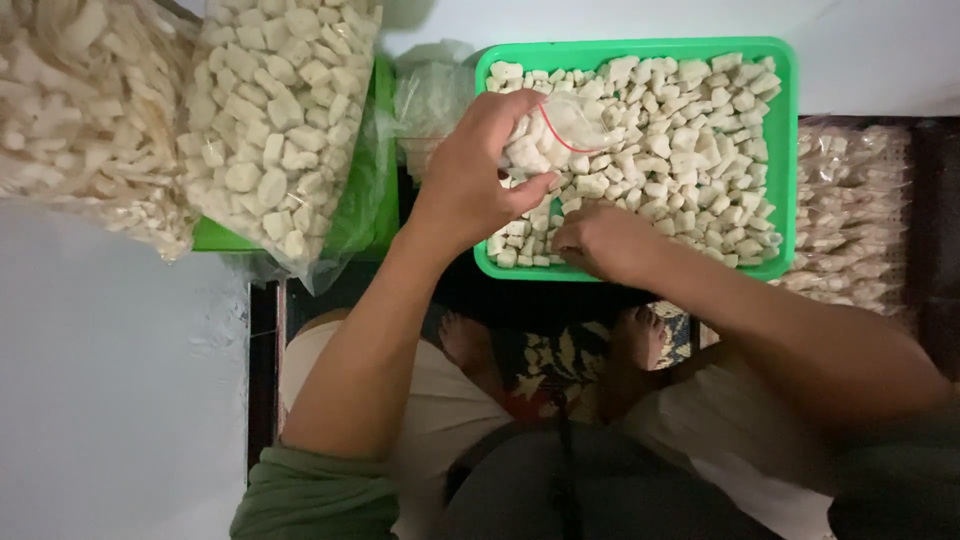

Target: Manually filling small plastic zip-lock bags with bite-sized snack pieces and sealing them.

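Left hand (470,180) grips small bag (560,130) over tray (785,150).

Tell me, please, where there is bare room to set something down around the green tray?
Bare pale floor lies left of the person's knee, below the big clear bags of white pieces. Another strip runs above the right-hand packets. The green plastic tray is crowded, with both hands over it.

Green rectangular plastic tray (785,150): smooth, slight sheen. Small clear plastic bag w/ red strip (575,122): thin, glossy. White chunky pieces (680,150): matt, rough-edged. Big clear plastic sack (280,110): crinkled, shiny. Green cloth sleeve (310,495): matt.
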